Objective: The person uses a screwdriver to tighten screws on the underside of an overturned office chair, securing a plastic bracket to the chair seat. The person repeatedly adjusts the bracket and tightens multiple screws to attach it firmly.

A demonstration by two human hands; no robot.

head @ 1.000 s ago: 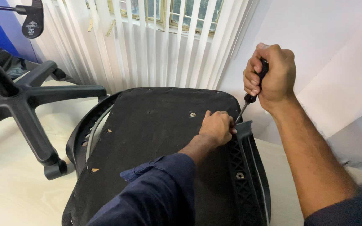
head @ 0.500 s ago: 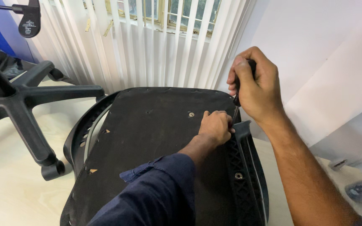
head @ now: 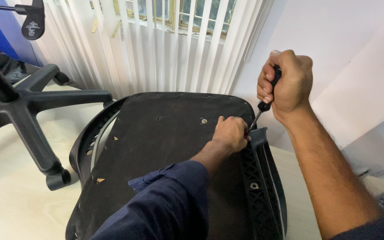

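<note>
Right hand (head: 287, 84) fisted around one black screwdriver (head: 267, 95), tip at right rim of one upturned chair seat (head: 165, 151). Left hand (head: 230, 133) curled, fingertips pressing seat beside tip. One chair base (head: 23, 111) left.

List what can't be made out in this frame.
- Screwdriver tip: head view, hidden behind the left hand.
- Its handle: mostly wrapped by the right hand.
- Seat near end: covered by the sleeve, cut by the bottom edge.
- Chair base: cut by the left edge.
</note>
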